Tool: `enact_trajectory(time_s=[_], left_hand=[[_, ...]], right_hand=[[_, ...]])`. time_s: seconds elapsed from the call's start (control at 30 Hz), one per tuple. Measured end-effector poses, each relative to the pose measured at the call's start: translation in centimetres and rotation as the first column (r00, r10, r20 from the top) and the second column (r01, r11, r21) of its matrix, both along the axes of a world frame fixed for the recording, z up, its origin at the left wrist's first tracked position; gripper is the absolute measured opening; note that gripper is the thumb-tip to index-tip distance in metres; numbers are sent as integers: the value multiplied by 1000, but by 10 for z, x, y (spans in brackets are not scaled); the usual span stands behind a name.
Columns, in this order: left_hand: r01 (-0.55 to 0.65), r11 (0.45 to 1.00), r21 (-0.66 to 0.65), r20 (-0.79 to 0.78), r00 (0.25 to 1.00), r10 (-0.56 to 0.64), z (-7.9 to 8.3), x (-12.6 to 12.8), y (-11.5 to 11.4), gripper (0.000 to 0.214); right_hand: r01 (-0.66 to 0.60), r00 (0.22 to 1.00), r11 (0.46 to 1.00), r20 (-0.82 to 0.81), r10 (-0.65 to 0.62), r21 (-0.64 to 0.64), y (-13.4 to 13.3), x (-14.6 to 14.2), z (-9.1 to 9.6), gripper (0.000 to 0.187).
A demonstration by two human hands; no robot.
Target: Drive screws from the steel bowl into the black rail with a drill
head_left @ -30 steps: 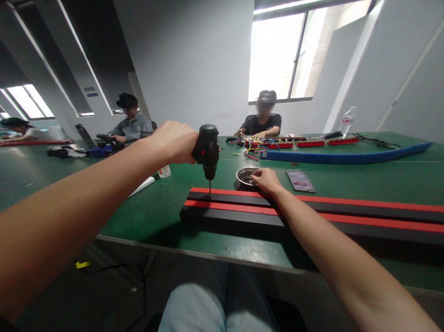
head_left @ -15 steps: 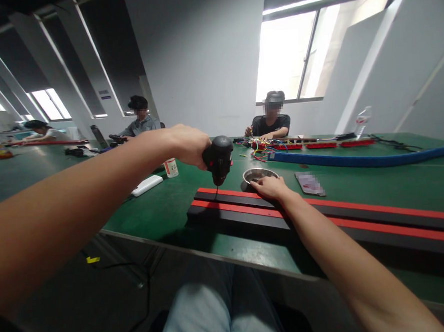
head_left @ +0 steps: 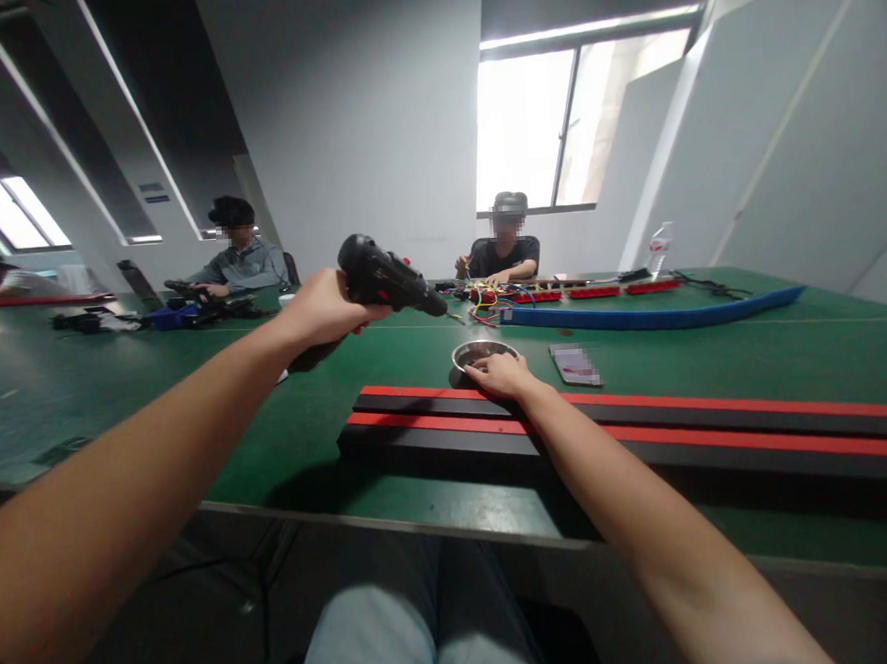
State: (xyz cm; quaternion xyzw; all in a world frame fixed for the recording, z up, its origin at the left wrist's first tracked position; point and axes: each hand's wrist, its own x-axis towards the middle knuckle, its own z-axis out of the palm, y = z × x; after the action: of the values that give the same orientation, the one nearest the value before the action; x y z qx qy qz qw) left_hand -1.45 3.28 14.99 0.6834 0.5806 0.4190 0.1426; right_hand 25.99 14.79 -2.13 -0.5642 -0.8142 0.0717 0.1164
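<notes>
My left hand [head_left: 329,314] is wrapped round the grip of a black power screwdriver [head_left: 384,274]. The tool is in the air over the table, its nose pointing right and slightly down, away from the bars. At the small metal bowl [head_left: 484,350], my right hand [head_left: 500,374] reaches over the near rim with bent fingers dipping inside. Its fingertips, and anything between them, do not show clearly. Under my right wrist lie two long black bars with red strips [head_left: 434,428], side by side on the green table.
A phone [head_left: 575,364] lies right of the bowl. Farther back are a long blue strip [head_left: 638,315], coloured wires [head_left: 483,305], red parts [head_left: 595,292] and a plastic bottle [head_left: 660,249]. Co-workers [head_left: 510,248] sit across the table and at the left. The table's front edge runs before my knees.
My left hand has lifted the power screwdriver off the bars, tilting it from upright to nearly level. The right hand stays at the bowl. The view has turned slightly right.
</notes>
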Motion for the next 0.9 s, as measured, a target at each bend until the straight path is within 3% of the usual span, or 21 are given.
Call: enact_trajectory(time_s=[0.1,0.2,0.3,0.4,0.6,0.9], left_hand=[[72,980,-184,358,934,-2,-37,20,6,26],[294,893,-341,734,677,57,-74,37,12,19],[423,838,-344,879,460,129,-106,45,16,16],[471,822,-320,924,348,160,-129,48,16,20],[464,832,-304,934,316,165,-142,46,9,19],[526,795,-303,939,308,154,-149,44,17,26]], right_hand=[[-6,999,997,44,9,-78,0,0,0,74],[1,998,997,66,4,-81,0,-1,-1,77],[9,999,999,49,-7,-34,0,-2,-1,68],[10,999,1000,-32,-9,30,2,-1,-2,57],[107,945,988,-320,-65,115,14,8,-9,19],[141,899,977,-434,-59,158,19,15,-15,16]])
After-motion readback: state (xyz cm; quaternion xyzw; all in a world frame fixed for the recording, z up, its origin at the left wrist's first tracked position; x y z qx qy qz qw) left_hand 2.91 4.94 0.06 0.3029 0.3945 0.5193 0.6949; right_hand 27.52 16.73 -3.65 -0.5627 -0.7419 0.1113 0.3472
